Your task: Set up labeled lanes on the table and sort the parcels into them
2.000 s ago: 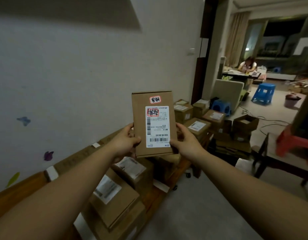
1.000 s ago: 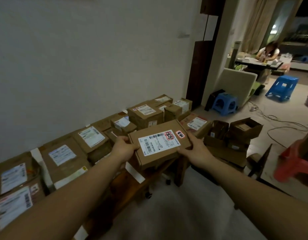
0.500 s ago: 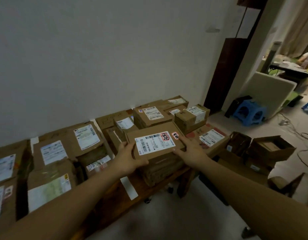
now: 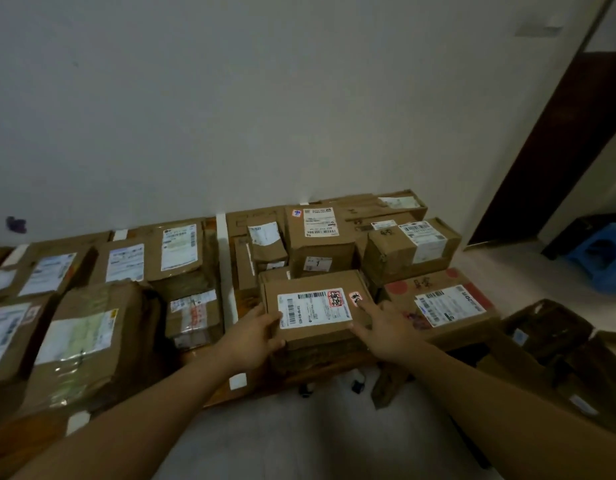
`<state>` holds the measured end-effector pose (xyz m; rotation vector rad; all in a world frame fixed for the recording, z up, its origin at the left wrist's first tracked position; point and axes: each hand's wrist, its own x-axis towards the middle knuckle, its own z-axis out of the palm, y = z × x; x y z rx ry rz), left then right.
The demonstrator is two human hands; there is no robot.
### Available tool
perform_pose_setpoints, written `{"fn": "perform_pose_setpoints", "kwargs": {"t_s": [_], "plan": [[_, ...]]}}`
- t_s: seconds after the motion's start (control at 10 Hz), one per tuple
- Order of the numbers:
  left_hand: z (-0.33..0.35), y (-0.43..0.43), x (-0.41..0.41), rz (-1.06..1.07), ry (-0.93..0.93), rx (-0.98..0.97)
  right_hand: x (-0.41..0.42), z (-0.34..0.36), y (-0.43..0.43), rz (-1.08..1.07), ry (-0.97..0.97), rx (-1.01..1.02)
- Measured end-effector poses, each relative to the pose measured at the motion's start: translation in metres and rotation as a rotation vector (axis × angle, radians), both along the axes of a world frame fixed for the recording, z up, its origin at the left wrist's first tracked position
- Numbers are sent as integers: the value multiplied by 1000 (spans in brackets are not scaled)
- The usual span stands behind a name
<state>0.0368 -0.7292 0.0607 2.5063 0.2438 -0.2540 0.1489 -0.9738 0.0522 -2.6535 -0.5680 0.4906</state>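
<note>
The flat brown parcel [image 4: 313,308], with a white shipping label and a red-marked sticker, lies label-up on a darker parcel at the front of the right-hand lane on the wooden table [image 4: 216,396]. My left hand [image 4: 254,337] grips its left edge, thumb on top by the label. Fingers straight and spread, my right hand [image 4: 382,327] touches the parcel's right edge. A white tape strip [image 4: 222,258] runs front to back and separates this lane from the one to the left. A small white tag [image 4: 238,381] sits at the table's front edge.
Several labelled parcels fill the left lanes [image 4: 88,334] and the back of the right lane [image 4: 320,237]. A red-printed box [image 4: 445,303] lies just right of my right hand. Open cartons [image 4: 548,341] stand on the floor at right, with a blue stool [image 4: 604,251] beyond them.
I lowered the parcel from upright in front of me and laid it flat on the stack in the right lane. My right hand's fingers have straightened off its edge.
</note>
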Motion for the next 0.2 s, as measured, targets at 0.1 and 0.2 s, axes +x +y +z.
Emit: {"fn": "perform_pose_setpoints", "kwargs": {"t_s": [0.1, 0.2], "plan": [[-3, -6, 6, 79, 26, 67, 10, -2, 1, 63, 92, -19], [7, -5, 9, 111, 75, 191, 22, 2, 8, 106, 106, -90]]}}
